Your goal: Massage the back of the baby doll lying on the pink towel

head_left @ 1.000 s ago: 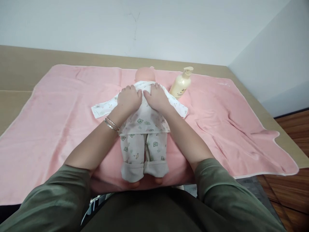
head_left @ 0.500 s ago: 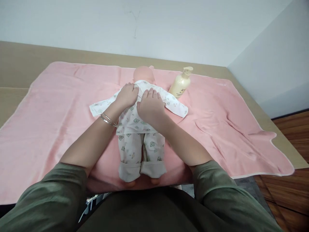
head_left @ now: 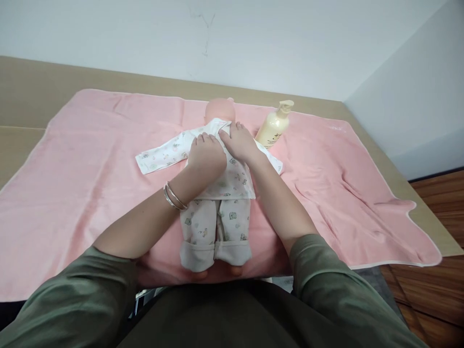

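Observation:
A doll [head_left: 220,110] lies with its head toward the wall, wearing a white printed top [head_left: 237,181] and matching trousers [head_left: 234,220] with turned-up cuffs. My left hand [head_left: 207,155], with bangles at the wrist, is on the middle of the top, its fingers curled and their tips hidden. Higher up, near the doll's neck and shoulder, my right hand [head_left: 239,141] rests on the top with its thumb apart from the fingers. Both sleeves of the top are spread outward.
A pale yellow pump bottle [head_left: 272,129] stands on the pink blanket [head_left: 326,169], right of the doll. The blanket covers much of the wooden table [head_left: 377,154]. A white wall rises behind.
My left hand has moved right and down to the middle of the top. My right hand has moved up and right toward the shoulder. The view has shifted slightly.

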`<state>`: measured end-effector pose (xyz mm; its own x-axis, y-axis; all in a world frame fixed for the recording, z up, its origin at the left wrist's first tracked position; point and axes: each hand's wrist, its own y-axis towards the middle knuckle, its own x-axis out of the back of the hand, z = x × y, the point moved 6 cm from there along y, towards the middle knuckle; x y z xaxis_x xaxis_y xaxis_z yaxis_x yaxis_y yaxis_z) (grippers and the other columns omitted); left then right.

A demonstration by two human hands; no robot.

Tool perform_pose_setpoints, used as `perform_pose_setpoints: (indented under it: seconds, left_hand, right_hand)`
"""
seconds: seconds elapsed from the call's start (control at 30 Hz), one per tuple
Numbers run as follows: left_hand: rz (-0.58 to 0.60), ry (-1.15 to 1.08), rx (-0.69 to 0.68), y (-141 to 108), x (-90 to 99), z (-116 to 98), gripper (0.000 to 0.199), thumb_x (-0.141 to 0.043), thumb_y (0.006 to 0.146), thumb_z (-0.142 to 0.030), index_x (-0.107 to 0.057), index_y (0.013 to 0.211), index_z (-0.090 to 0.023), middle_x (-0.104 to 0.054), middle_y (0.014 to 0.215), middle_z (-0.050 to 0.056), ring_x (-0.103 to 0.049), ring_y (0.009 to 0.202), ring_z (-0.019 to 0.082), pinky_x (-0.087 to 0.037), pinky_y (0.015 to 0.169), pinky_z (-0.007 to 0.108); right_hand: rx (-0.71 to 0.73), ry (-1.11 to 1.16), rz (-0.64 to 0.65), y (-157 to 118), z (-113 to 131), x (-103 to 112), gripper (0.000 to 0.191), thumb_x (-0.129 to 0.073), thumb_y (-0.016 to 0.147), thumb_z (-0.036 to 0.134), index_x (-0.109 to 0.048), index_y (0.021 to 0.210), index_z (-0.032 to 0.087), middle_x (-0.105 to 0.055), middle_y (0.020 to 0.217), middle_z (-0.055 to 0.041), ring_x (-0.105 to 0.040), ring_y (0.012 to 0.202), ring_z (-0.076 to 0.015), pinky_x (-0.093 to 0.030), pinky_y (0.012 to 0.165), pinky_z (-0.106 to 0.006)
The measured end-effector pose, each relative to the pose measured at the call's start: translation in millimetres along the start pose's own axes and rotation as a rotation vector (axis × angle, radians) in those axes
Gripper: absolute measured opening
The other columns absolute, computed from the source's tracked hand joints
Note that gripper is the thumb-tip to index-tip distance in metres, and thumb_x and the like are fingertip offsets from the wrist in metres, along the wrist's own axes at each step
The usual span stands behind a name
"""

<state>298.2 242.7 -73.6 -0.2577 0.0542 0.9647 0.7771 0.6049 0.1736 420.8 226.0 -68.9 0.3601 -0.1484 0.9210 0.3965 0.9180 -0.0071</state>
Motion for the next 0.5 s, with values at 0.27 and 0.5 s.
perform_pose_setpoints:
  seconds: [0.27,0.5]
  left_hand:
    - [-0.084,-0.322,0.142,44,-3.3,47,0.043,-0.034,0.101,-0.026,-0.069,0.124,-0.014,-0.072,0.129,0.021,-0.064,0.126,0.035,-0.049,0.119,0.051]
    - [-0.152,-0.402,0.169,45,-15.7,56,0.044,-0.034,0.105,-0.033,-0.069,0.128,-0.018,-0.073,0.135,0.019,-0.064,0.133,0.031,-0.047,0.122,0.045]
  right_hand:
    - [0.078,-0.217,0.022,-49,36,-4,0.072,-0.04,0.108,0.03,-0.033,0.165,-0.013,-0.033,0.174,-0.0359,-0.032,0.165,-0.0491,-0.028,0.135,-0.062]
    - [0.1,-0.121,0.015,-36,41,-2,0.066,-0.037,0.107,0.028,-0.041,0.16,-0.011,-0.043,0.169,-0.0322,-0.037,0.163,-0.0427,-0.028,0.138,-0.056]
